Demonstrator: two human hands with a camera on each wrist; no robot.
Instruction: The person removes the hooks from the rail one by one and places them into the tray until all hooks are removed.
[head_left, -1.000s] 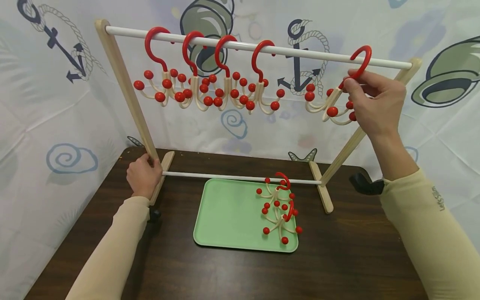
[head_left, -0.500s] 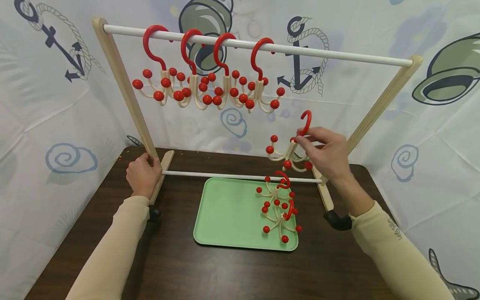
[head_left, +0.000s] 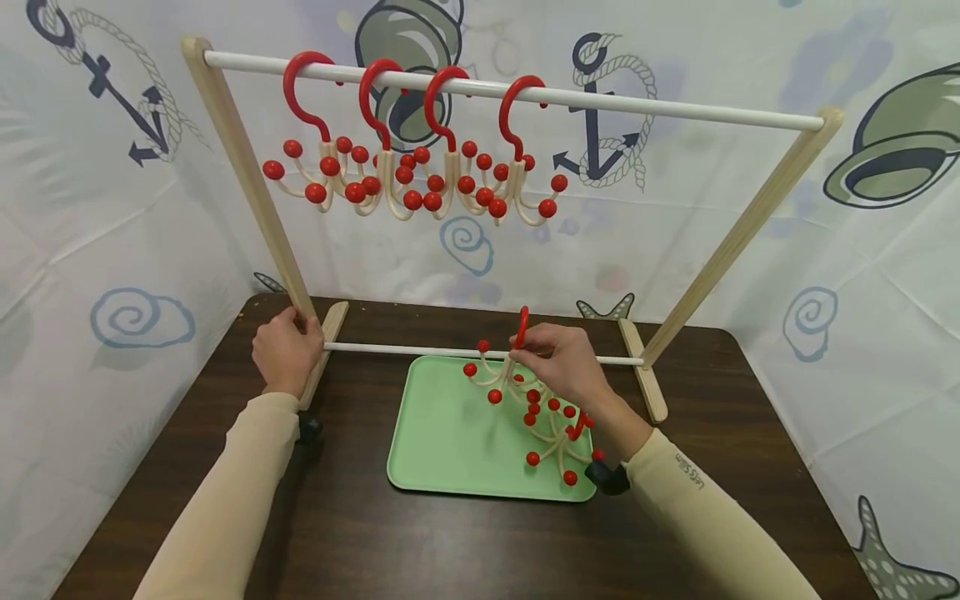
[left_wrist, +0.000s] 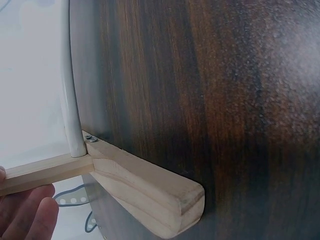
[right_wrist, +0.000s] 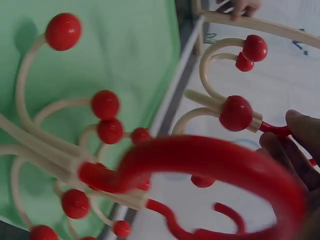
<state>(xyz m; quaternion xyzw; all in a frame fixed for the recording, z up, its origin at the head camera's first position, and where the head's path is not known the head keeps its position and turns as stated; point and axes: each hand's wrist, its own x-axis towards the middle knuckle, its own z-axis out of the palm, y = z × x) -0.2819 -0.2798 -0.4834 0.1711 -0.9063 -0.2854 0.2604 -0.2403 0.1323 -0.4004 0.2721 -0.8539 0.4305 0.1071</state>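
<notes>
My right hand (head_left: 566, 367) pinches the red hook of a hanger with cream curved arms and red ball tips (head_left: 495, 397), above the green tray (head_left: 435, 450). Thumb and fingers meet at the base of that hook in the right wrist view, where the held hanger (right_wrist: 236, 113) shows large. Two similar hangers lie at the tray's right side; the nearer hanger (head_left: 558, 446) is plain, while the farther one is partly hidden behind my right hand. My left hand (head_left: 287, 352) grips the wooden left post (left_wrist: 47, 172) of the rack, low near its foot.
Several matching hangers (head_left: 452, 171) hang from the white top rail (head_left: 637, 104), bunched toward its left. The rack's right post (head_left: 738, 242) slopes up at the right. A lower white rail (head_left: 397, 349) runs behind the tray on the dark wooden table (head_left: 450, 550).
My right hand has taken a hanger off the right part of the top rail and carried it down and left over the tray. My left hand stays on the post.
</notes>
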